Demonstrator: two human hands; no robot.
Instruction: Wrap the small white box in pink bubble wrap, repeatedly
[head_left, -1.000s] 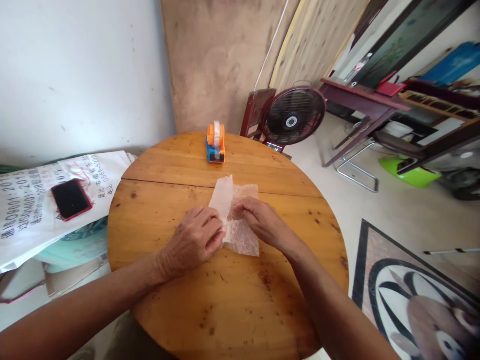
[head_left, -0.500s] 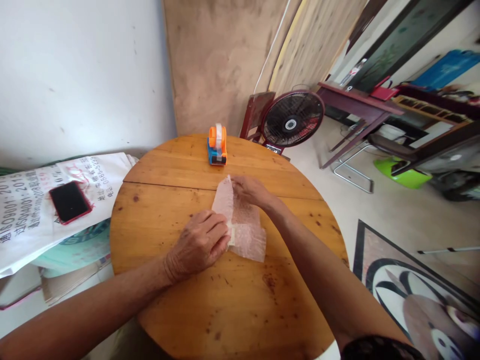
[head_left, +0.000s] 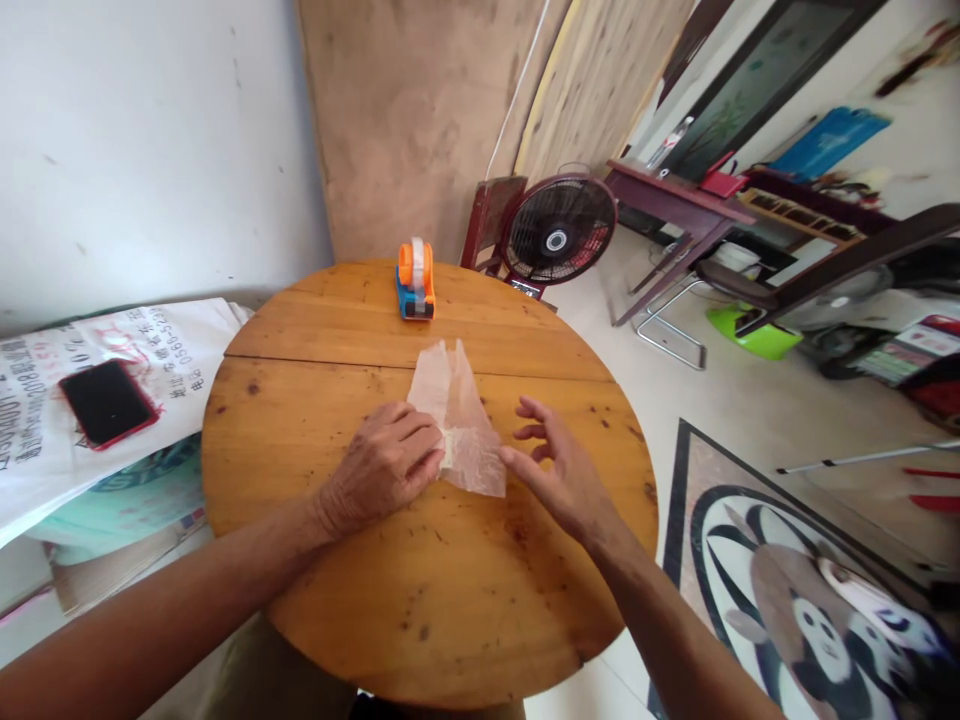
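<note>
A thin, whitish, see-through sheet that looks like bubble wrap point(head_left: 472, 460) lies folded on the round wooden table point(head_left: 420, 610). My left hand point(head_left: 390, 455) is closed on its left side, fingers curled over the middle; a small pale strip shows by the fingertips, its kind unclear. To the right of the sheet is my right hand point(head_left: 559, 465), fingers spread and holding nothing, the thumb close to the sheet's right edge. Toward the far rim stands an orange and blue tape dispenser point(head_left: 416, 280) with a roll of clear tape.
Left of the table, a phone with a red edge point(head_left: 109, 402) lies on a printed white sack point(head_left: 180, 345). Beyond the far right rim is a dark red fan point(head_left: 556, 240). A purple-red table point(head_left: 675, 195) and a green basin point(head_left: 750, 332) are farther right.
My right hand has let go of the sheet's far part and come back to the right, its fingers opening. My left hand keeps its hold. The view has shifted slightly.
</note>
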